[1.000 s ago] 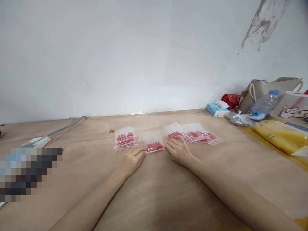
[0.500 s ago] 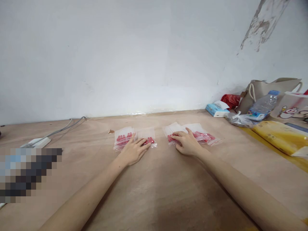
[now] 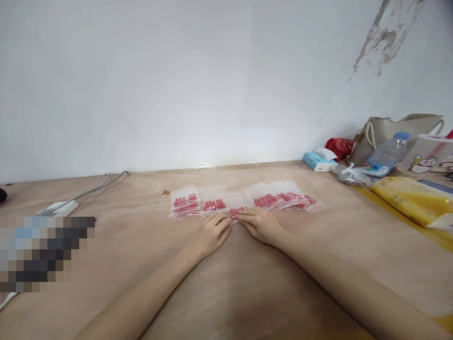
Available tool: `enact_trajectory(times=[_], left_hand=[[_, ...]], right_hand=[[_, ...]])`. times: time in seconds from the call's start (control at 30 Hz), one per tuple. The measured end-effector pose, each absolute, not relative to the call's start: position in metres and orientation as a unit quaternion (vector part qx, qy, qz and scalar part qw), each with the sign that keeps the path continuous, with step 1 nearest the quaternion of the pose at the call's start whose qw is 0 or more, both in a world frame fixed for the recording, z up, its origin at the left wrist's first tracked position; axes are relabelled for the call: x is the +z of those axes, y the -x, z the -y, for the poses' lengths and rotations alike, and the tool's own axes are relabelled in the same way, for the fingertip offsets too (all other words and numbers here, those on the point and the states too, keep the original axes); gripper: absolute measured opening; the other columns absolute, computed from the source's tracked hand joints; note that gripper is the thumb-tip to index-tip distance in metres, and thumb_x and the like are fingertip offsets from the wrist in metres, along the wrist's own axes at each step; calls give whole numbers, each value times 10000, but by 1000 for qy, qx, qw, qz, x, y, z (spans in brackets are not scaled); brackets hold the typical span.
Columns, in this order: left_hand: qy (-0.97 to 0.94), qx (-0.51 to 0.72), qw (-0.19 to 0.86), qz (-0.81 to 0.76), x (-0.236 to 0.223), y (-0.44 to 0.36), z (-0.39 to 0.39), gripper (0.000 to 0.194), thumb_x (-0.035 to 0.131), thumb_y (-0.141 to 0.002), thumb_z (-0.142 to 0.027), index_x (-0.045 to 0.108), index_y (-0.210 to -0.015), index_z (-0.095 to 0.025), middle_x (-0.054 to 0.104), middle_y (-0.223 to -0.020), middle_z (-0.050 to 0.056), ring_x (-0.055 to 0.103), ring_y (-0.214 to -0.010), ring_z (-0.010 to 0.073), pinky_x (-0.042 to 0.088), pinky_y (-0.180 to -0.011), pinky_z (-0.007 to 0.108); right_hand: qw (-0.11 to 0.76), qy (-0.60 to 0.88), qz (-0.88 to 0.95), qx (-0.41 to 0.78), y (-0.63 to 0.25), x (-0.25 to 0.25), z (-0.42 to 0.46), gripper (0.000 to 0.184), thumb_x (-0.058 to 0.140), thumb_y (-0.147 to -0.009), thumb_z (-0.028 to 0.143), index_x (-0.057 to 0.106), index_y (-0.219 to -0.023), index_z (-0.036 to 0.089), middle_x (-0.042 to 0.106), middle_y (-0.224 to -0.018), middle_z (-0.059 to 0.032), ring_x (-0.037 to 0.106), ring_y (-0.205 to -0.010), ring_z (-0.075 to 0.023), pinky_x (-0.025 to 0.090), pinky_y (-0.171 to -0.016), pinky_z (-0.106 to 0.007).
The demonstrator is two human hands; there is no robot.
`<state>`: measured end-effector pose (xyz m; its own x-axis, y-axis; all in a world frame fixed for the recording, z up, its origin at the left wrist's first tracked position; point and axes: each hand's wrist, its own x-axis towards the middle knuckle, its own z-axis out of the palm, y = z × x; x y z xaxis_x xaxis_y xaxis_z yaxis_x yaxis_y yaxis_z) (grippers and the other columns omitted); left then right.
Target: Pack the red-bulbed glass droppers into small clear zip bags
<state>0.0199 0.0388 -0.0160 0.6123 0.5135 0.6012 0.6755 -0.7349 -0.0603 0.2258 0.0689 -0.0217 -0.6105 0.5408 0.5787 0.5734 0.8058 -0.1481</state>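
A small clear zip bag (image 3: 239,200) with several red, peg-like pieces lies flat on the table between my hands. My left hand (image 3: 214,232) is closed, with thumb and fingers at the bag's near left corner. From the right, my right hand (image 3: 261,224) reaches over the same bag; its fingers are together and cover part of the red pieces. Another filled bag (image 3: 214,203) lies just beyond my left hand. Farther left is an overlapping stack of bags (image 3: 185,203). Fanned bags (image 3: 267,197) with red pieces spread out behind my right hand.
Against the wall at right stand a tissue pack (image 3: 319,160), a plastic bottle (image 3: 387,153) and a beige bag (image 3: 406,127). A yellow pack (image 3: 406,198) lies in front of them. At left, a grey cable (image 3: 95,189) runs to a white power strip (image 3: 62,208).
My right hand has moved left and nearer, and a bag now lies in the middle gap. My left hand has slid right and nearer, uncovering the bags on the left.
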Motion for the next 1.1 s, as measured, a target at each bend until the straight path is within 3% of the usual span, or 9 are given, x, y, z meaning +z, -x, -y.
enact_trajectory(times=[0.2, 0.33, 0.47, 0.67, 1.1], left_hand=[[898, -271, 196, 285, -17, -25, -51, 220, 388, -905, -154, 599, -842, -153, 631, -843, 69, 615, -781, 166, 512, -701, 293], [893, -273, 223, 281, -20, -22, -52, 227, 389, -903, -143, 601, -823, -137, 638, -797, 75, 620, -728, 169, 516, -651, 291], [890, -279, 232, 277, -20, -16, -50, 221, 388, -903, -145, 603, -850, -138, 643, -794, 68, 617, -709, 156, 517, -646, 279], [892, -270, 240, 270, -17, -12, -49, 214, 387, -901, -118, 600, -908, -136, 654, -833, 67, 625, -746, 166, 524, -664, 283], [887, -297, 222, 276, -19, -18, -52, 220, 398, -898, -151, 607, -828, -136, 648, -770, 73, 626, -707, 168, 514, -644, 291]], right_hand=[[336, 269, 903, 11, -240, -19, -66, 246, 481, -839, 216, 629, -1034, 202, 653, -1024, -60, 595, -930, -162, 464, -809, -297], [324, 287, 892, -134, -255, -19, -66, 158, 505, -818, 204, 651, -879, 203, 664, -836, -48, 580, -806, -167, 408, -744, -326], [309, 297, 874, -228, -263, -22, -65, 189, 479, -836, 189, 639, -736, 201, 631, -684, -23, 542, -717, -141, 336, -729, -324], [312, 284, 871, -253, -262, -20, -64, 202, 469, -844, 177, 631, -724, 194, 611, -650, -17, 505, -692, -130, 314, -720, -306], [314, 230, 883, -263, -231, -19, -66, 185, 459, -847, 138, 622, -790, 203, 616, -696, -8, 475, -711, -128, 304, -758, -319]])
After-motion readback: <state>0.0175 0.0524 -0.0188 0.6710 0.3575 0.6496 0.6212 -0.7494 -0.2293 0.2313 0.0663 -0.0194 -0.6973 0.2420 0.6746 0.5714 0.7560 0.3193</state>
